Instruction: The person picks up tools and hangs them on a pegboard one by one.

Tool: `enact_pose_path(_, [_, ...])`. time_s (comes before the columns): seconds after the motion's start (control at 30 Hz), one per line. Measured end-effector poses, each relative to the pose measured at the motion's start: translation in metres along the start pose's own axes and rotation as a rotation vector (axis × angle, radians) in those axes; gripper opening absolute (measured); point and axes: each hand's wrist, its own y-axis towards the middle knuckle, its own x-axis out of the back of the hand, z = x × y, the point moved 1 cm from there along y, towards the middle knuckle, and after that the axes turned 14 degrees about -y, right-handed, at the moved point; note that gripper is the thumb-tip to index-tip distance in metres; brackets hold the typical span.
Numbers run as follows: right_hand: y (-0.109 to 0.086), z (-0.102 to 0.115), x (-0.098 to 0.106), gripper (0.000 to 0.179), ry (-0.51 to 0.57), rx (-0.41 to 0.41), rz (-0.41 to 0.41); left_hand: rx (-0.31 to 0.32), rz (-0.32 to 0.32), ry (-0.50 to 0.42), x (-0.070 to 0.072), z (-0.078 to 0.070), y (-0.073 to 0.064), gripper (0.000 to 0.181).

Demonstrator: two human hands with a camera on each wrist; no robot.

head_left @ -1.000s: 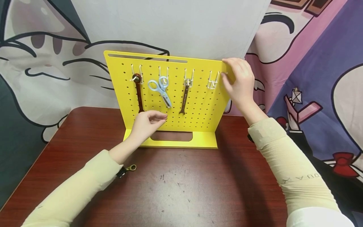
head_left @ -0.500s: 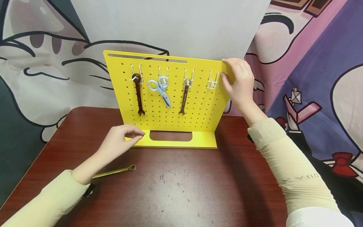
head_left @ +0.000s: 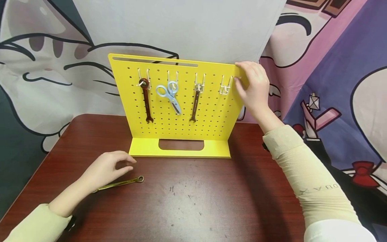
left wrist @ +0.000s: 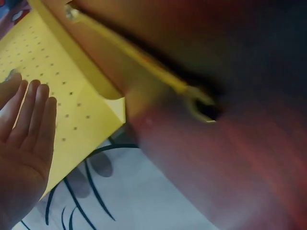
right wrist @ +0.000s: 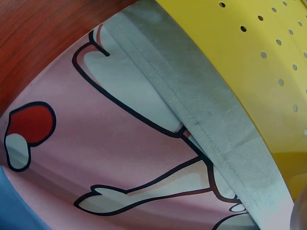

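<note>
My left hand (head_left: 102, 169), fingers relaxed and holding nothing, hovers over a brass-coloured combination wrench (head_left: 122, 183) lying on the table, partly covering it. In the left wrist view the wrench (left wrist: 134, 55) appears whole but blurred, apart from the fingers. My right hand (head_left: 255, 85) grips the upper right corner of a yellow pegboard (head_left: 169, 127), thumb on the front and fingers over the edge. From the board's hooks hang a dark red-brown wrench (head_left: 146, 104), light blue scissors (head_left: 170, 94) and a smaller dark wrench (head_left: 195, 104). The rightmost hook (head_left: 224, 89) carries nothing.
The board stands upright on its yellow base (head_left: 143, 148) at the back of the dark red wooden table (head_left: 187, 198). A white cloth (head_left: 187, 30) with cartoon drawings hangs behind it, and a pink and purple printed cloth (head_left: 329, 84) hangs to the right.
My left hand has moved down and left from in front of the pegboard to over the brass-coloured wrench, uncovering the red-brown wrench's lower end. My right hand keeps its grip on the corner.
</note>
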Motion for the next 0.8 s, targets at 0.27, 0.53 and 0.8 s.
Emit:
enact_pose_path(0.27, [0.000,0.001,0.000,0.032,-0.002,-0.008,0.003,0.074,0.157,0.044,-0.010,0.014,-0.016,0.023])
enact_pose_path(0.53, [0.000,0.002,0.001,0.032,-0.002,-0.019,0.004,0.088,0.201,0.020,-0.018,0.025,-0.025,0.025])
enact_pose_path(0.8, [0.000,0.002,0.001,0.032,0.000,-0.023,0.006,0.106,0.184,-0.022,-0.023,0.031,-0.032,0.027])
